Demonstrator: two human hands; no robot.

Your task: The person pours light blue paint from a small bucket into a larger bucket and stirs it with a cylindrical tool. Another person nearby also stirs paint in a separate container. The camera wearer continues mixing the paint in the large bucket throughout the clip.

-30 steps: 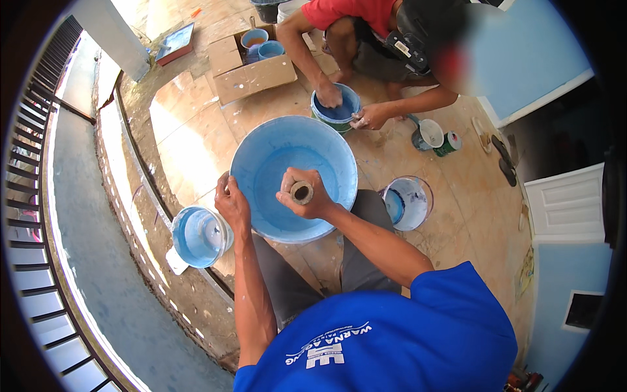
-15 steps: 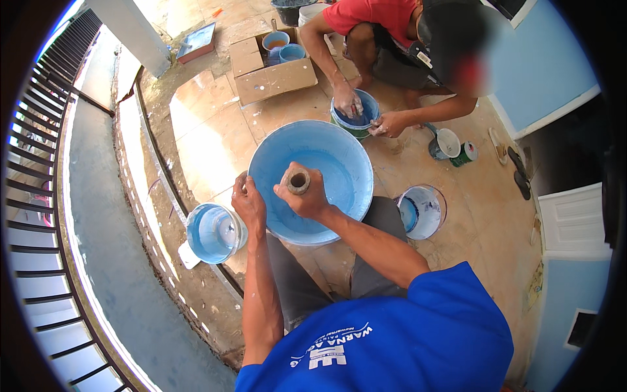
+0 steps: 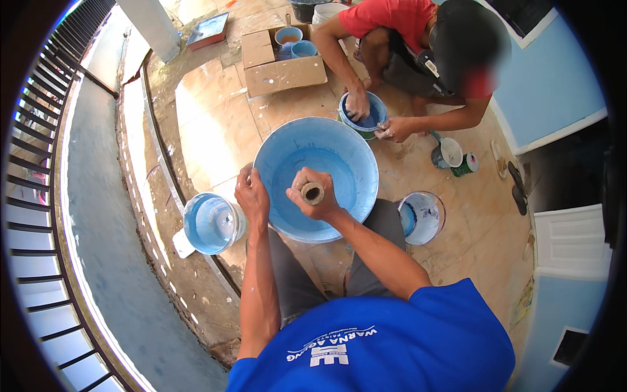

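My right hand (image 3: pixel 321 198) grips an upright hollow tube (image 3: pixel 313 193), dull beige, above the inside of a wide blue basin (image 3: pixel 307 132) that holds pale blue paint. My left hand (image 3: pixel 252 197) has its fingers closed on the basin's left rim. The basin is in front of me, over my trousered legs. A white bucket with blue paint in it (image 3: pixel 196 222) stands to the left of the basin, and another paint-stained bucket (image 3: pixel 428 220) is to the right.
A co-worker in red (image 3: pixel 379 19) crouches opposite, both hands at a paint bucket (image 3: pixel 346 114). Behind are a cardboard box with cups (image 3: pixel 281 78), a paint tray (image 3: pixel 208 29) and a pillar (image 3: pixel 147 29). A dipper and can (image 3: pixel 465 163) lie right; a railing (image 3: pixel 32 242) runs along the left.
My right hand has shifted a little within the basin with the tube, last toward me and rightward. The co-worker's hand moves about inside their bucket. The view has drifted slightly.
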